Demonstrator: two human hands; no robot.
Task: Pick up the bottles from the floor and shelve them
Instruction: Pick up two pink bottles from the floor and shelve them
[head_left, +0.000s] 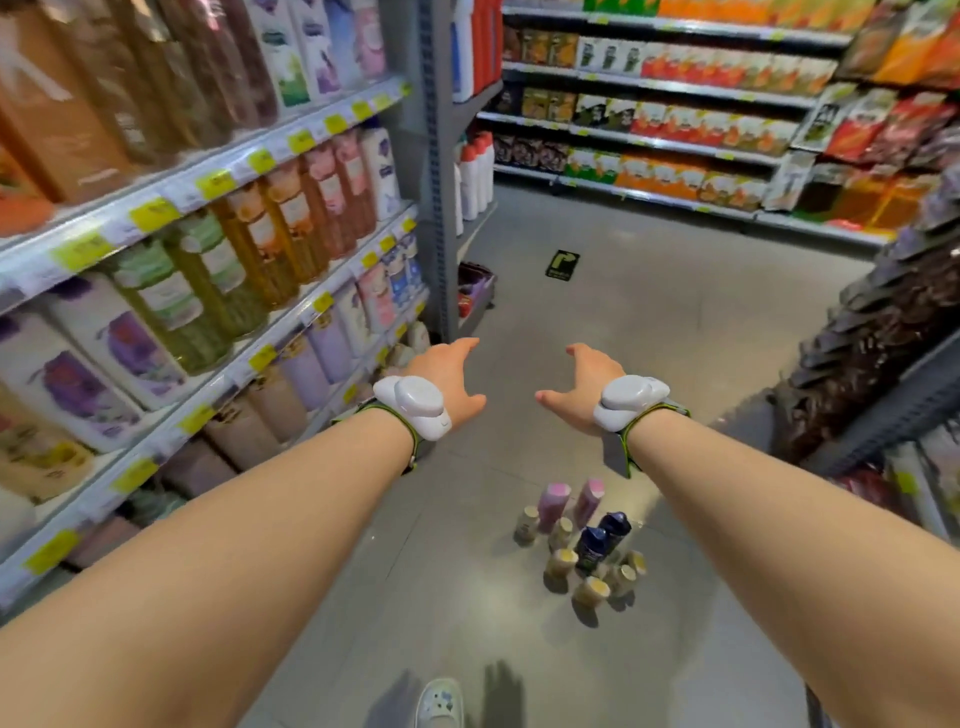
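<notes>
A cluster of bottles stands upright on the grey floor below my arms: two pink ones (555, 505) at the back, two dark blue ones (592, 550) in the middle and several small beige ones (590, 591) around them. My left hand (451, 378) and my right hand (582, 387) are stretched out in front of me at waist height, well above the bottles, fingers apart and holding nothing. A white device is strapped to each wrist. The shelf (291, 317) of shampoo-type bottles runs along my left.
Shelves of packaged goods (675, 135) line the far wall, and a rack of dark packets (883, 332) juts in on the right. A black floor sign (562, 264) lies ahead. My shoe (440, 701) shows at the bottom edge.
</notes>
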